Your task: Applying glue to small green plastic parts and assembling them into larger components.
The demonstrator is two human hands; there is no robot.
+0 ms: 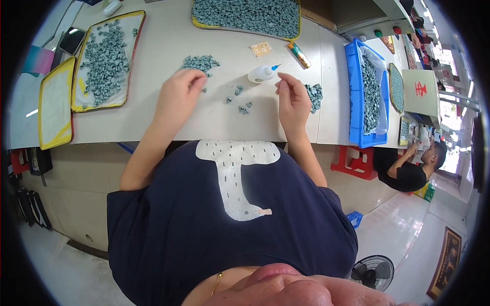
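Note:
My left hand is over the table beside a heap of small grey-green pieces. Its fingers are bent together at the thumb, and whatever they hold is too small to make out. My right hand is curled with thumb and fingertips close together, between a white squeeze bottle with a blue tip and a second heap of grey-green pieces. Anything in that pinch cannot be made out. Several loose pieces lie on the tabletop between my hands.
Trays of grey-green pieces stand at the left and far middle. An empty yellow-rimmed tray, a phone, a small tube-like box and a blue bin surround the work area. Another person sits at right.

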